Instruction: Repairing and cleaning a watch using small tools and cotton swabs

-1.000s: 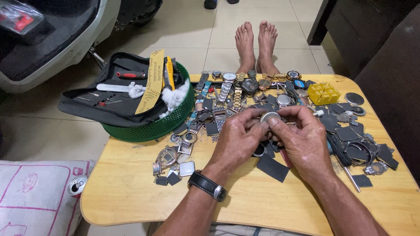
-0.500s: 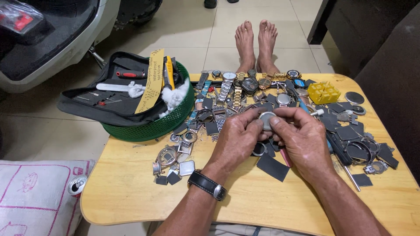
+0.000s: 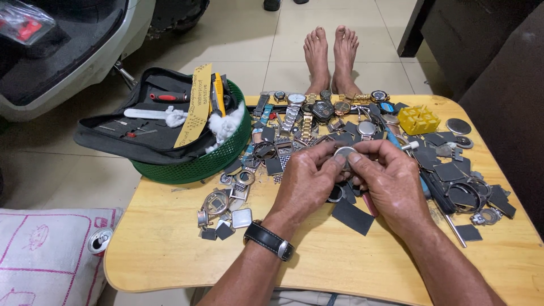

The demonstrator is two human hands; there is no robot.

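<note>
Both hands meet over the middle of a small wooden table [image 3: 170, 249]. My left hand [image 3: 309, 181], with a black watch on its wrist, and my right hand [image 3: 388, 181] pinch a small round silvery watch case [image 3: 344, 152] between thumbs and fingertips. Under and around the hands lie many watches [image 3: 294, 110], metal bracelets, round cases and dark grey square pieces [image 3: 352, 216]. A loose cluster of watch cases [image 3: 218, 204] sits left of my left hand.
A green basket [image 3: 198, 164] at the table's left rear holds an open black tool pouch [image 3: 130, 130], a yellow strip and cotton. A yellow plastic block [image 3: 418, 119] sits far right. Bare feet [image 3: 331, 56] rest on the tiled floor beyond. A scooter [image 3: 56, 51] stands left; a can [image 3: 101, 240] lies on a cushion.
The round watch case has shifted slightly between my fingertips as both hands work it. The hands stay in the same spot over the table.
</note>
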